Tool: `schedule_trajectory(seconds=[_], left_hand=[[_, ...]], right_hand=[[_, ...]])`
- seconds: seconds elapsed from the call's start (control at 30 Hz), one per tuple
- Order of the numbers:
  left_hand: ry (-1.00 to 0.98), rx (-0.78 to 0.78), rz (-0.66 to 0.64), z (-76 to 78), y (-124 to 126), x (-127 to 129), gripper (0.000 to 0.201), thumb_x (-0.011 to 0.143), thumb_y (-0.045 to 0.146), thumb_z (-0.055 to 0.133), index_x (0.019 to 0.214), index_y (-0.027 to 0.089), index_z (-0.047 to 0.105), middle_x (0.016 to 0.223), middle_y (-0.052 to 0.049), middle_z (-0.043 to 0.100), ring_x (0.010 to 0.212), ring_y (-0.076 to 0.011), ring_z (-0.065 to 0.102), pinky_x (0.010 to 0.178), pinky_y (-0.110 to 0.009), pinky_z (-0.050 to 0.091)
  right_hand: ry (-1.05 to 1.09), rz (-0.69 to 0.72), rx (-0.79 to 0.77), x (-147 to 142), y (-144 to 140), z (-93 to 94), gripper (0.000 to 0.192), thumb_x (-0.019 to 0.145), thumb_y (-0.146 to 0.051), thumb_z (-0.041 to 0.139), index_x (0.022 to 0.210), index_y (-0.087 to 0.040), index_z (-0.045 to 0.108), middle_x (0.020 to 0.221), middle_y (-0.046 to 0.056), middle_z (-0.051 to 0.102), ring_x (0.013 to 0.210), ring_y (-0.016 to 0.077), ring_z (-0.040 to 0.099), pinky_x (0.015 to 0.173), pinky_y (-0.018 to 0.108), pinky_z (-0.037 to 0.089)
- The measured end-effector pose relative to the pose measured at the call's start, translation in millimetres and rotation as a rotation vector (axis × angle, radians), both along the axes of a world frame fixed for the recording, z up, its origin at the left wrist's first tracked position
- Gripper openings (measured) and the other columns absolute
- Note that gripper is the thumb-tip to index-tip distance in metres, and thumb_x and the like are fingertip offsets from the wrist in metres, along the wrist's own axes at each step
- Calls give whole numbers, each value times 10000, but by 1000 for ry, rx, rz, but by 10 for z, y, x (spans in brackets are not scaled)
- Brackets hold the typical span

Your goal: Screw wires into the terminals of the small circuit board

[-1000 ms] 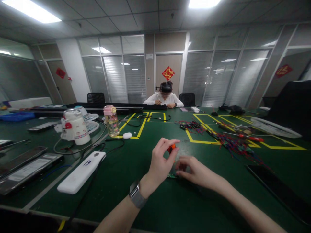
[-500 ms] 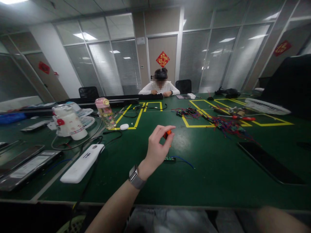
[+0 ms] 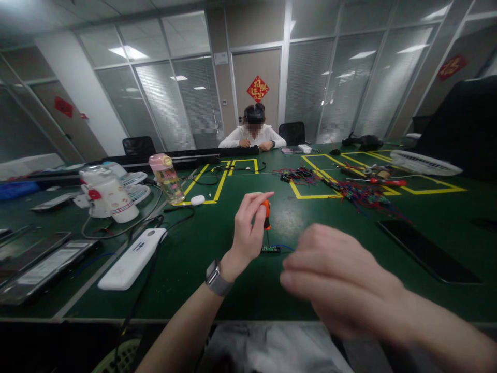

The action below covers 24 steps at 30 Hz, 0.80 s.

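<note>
The wide dark-green worktop carries everything. The blurred right hand hovers near the camera at about four o'clock from the small green circuit board, its fingers loosely curled round nothing I can make out. The left hand, with a grey wristwatch on its wrist, pinches the short orange-handled screwdriver upright, tip down on that board, which lies flat mid-worktop. I'd keep the shaft vertical, press lightly, and steady the board so it can't spin.
</note>
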<state>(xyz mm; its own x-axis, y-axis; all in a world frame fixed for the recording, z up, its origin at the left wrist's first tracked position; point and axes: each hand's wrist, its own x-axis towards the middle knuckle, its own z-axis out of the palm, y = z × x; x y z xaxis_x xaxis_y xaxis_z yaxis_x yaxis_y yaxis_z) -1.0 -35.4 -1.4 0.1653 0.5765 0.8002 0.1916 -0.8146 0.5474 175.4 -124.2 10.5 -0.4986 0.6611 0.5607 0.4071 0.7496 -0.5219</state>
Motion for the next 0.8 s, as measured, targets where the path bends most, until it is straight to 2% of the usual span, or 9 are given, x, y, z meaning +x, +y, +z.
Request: schedule_trajectory(seconds=[0.03,0.1,0.17,0.23,0.37,0.5,0.63,0.7,0.8], left_hand=[[4,9,17,4,1,-6,323,976,212,353,1173,198,608,1098,-74,565,972,-166,582,862,-299,467],[20,20,50,12,2,-14,315,971,203,363,1173,192,605,1104,-76,564,997,-170,581,876,-301,469],[39,32,71,17,0,-14,302,965,190,383,1177,190,598,1111,-76,574,1009,-170,584,889,-303,472],[55,50,63,18,-7,-3,293,959,175,397,1174,188,595,1121,-77,593,1029,-173,587,912,-311,472],[42,-1,-70,15,-21,29,299,958,171,405,1198,191,582,1178,-82,592,1012,-163,616,896,-301,506],[17,-86,-161,20,6,30,237,916,221,530,1126,207,638,1065,-63,613,899,-145,637,766,-247,545],[-14,-55,-30,25,49,-1,176,827,250,666,999,216,687,905,-27,569,816,-125,589,698,-213,528],[-10,-70,-4,23,55,-11,169,849,256,637,1008,212,675,916,-32,569,825,-129,588,706,-217,526],[5,-133,-68,14,46,-6,216,914,253,532,1103,212,627,1011,-56,594,898,-149,614,740,-232,534]], right_hand=[[41,41,225,-3,161,-8,218,899,-329,493,999,-313,686,880,51,677,828,202,626,772,394,482],[46,-12,399,13,506,-132,237,910,-286,468,987,-215,681,863,89,664,835,217,611,781,413,486],[-59,-63,320,53,798,-340,258,902,-308,515,1074,-179,657,1018,126,662,986,247,588,893,458,457],[-202,-36,151,91,975,-534,388,877,-396,579,1206,-191,611,1246,142,597,1192,281,504,1043,524,343],[-426,106,-84,83,1041,-680,541,831,-525,612,1301,-262,562,1402,108,497,1332,302,390,1133,577,154],[-474,132,-99,34,1026,-653,403,913,-460,523,1290,-326,567,1392,57,517,1355,265,367,1152,554,115],[-505,122,-68,32,1052,-682,404,938,-460,472,1324,-350,527,1447,38,463,1392,259,314,1159,536,122],[-525,111,-67,33,1058,-705,443,941,-481,455,1366,-358,470,1470,32,433,1400,267,300,1158,551,104],[-544,96,-66,23,1056,-719,483,938,-502,445,1399,-360,418,1487,37,406,1408,280,280,1154,575,69]])
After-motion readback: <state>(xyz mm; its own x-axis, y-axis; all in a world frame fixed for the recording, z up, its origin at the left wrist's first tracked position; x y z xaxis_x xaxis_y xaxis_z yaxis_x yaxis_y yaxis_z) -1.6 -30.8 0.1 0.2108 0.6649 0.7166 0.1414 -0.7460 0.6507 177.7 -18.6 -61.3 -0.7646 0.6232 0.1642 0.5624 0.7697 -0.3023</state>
